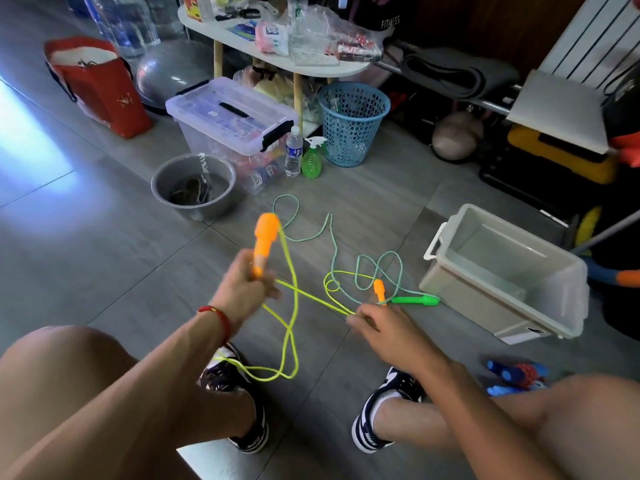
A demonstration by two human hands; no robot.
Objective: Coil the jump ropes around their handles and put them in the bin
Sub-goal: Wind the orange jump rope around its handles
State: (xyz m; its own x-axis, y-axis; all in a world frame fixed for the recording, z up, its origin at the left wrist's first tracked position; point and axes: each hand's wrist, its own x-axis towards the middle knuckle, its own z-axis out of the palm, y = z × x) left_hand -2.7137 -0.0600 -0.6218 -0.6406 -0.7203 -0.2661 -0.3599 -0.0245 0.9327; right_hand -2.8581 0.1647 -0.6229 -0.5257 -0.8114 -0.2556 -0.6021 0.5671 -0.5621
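Observation:
My left hand (244,285) grips an orange handle (265,239) upright above the floor. Its yellow-green rope (291,327) hangs in loops down to my feet and runs right to my right hand (384,323), which pinches the strands. The rope's second orange handle (379,291) lies on the floor just beyond my right fingers. A green-and-white twisted rope (332,237) lies spread on the floor, ending at a green handle (417,300). The empty beige bin (505,271) stands at the right. A blue-handled rope (516,375), coiled, lies by my right knee.
A grey bowl (194,185), a clear lidded box (232,126), a water bottle (293,152), a green spray bottle (311,159) and a blue mesh basket (353,123) stand beyond the ropes. A red bag (100,84) is at far left. My shoes rest on the grey tiles.

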